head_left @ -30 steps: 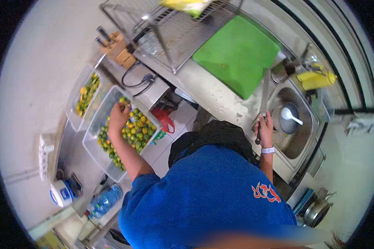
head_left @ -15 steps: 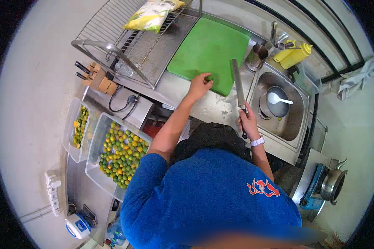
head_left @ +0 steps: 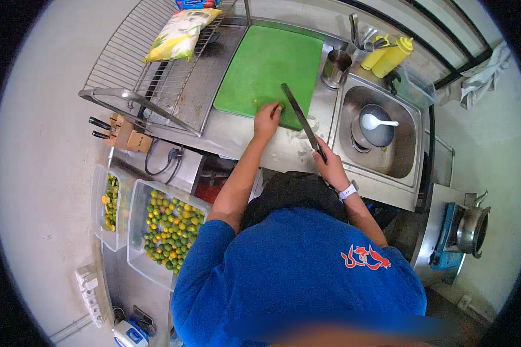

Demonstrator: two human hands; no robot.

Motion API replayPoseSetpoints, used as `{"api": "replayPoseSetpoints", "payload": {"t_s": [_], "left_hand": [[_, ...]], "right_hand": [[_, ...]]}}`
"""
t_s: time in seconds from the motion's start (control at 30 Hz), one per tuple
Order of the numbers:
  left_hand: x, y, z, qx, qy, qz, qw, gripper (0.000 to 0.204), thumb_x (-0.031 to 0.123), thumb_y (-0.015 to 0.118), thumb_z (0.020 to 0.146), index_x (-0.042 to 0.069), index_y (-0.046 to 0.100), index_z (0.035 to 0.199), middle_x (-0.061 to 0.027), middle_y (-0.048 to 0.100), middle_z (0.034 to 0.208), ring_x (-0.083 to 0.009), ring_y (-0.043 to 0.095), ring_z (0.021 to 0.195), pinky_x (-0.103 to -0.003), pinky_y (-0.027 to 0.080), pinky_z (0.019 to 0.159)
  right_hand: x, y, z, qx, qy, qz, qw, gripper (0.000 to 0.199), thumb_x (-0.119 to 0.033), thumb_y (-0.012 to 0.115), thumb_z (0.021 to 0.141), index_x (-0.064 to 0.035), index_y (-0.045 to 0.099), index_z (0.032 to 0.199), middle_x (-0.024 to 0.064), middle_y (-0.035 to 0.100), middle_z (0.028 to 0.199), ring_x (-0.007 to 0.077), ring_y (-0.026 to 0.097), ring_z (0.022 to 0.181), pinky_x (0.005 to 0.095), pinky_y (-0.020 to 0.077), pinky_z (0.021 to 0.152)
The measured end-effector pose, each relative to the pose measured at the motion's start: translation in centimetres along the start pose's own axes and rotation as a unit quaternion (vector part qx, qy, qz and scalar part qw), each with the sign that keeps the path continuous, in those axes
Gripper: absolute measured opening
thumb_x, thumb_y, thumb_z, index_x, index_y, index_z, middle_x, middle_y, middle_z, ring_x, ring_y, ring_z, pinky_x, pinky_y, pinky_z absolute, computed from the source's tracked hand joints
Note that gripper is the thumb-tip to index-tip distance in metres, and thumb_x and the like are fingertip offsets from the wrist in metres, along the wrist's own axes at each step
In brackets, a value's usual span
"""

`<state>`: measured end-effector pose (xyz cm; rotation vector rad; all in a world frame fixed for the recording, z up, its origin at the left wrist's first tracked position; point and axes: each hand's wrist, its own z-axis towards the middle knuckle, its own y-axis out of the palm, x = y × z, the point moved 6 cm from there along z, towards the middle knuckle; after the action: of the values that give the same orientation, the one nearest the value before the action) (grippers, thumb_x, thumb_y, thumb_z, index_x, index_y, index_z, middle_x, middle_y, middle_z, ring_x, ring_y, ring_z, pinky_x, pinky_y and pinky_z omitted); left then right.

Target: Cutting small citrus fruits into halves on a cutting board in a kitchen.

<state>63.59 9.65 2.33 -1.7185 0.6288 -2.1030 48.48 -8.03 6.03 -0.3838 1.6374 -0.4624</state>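
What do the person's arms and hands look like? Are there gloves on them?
No gloves: the left hand and right hand are both bare. The arms have short blue sleeves, with bare forearms below. The right wrist wears a white band; I see nothing on the left wrist.

Looked like a compact kitchen. Had a steel sink [head_left: 409, 136] let into a metal counter [head_left: 226, 125], with a round pan [head_left: 382, 139] and a white spoon [head_left: 370, 121] in it. Also showed as much through a green cutting board [head_left: 272, 61], a wire rack [head_left: 110, 92], a wooden knife block [head_left: 121, 136] and yellow squeeze bottles [head_left: 392, 60]. Held a metal pot [head_left: 468, 234] on a blue stove [head_left: 443, 258] at the right and, at the left, clear plastic tubs [head_left: 136, 231] of small green and yellow-orange fruit [head_left: 173, 225].
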Motion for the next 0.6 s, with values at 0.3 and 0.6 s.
{"api": "replayPoseSetpoints", "payload": {"t_s": [0.3, 0.6], "left_hand": [[-1.4, 0.8, 0.1, 0.033, -0.03, -0.052, 0.998, 0.028, 0.022, 0.061, 0.08, 0.0, 0.059, 0.098, -0.0148, 0.062, 0.088, -0.0213, 0.062, 0.072, -0.03, 0.048, 0.064], [-1.4, 0.9, 0.0, 0.028, -0.041, -0.064, 0.997, 0.029, 0.022, 0.062, 0.08, 0.001, 0.06, 0.099, -0.0124, 0.064, 0.084, -0.0186, 0.062, 0.071, -0.029, 0.048, 0.064]], "right_hand": [[-1.0, 0.6, -0.1, -0.038, 0.006, -0.048, 0.998, 0.045, -0.016, 0.05, 0.083, -0.0152, 0.039, 0.127, 0.0252, 0.058, 0.075, 0.0403, 0.058, 0.071, 0.0417, 0.045, 0.062], [-1.2, 0.3, -0.8, -0.038, 0.012, -0.083, 0.996, 0.046, -0.016, 0.051, 0.084, -0.0156, 0.038, 0.129, 0.0216, 0.056, 0.069, 0.0349, 0.058, 0.063, 0.0356, 0.0437, 0.058]]}}
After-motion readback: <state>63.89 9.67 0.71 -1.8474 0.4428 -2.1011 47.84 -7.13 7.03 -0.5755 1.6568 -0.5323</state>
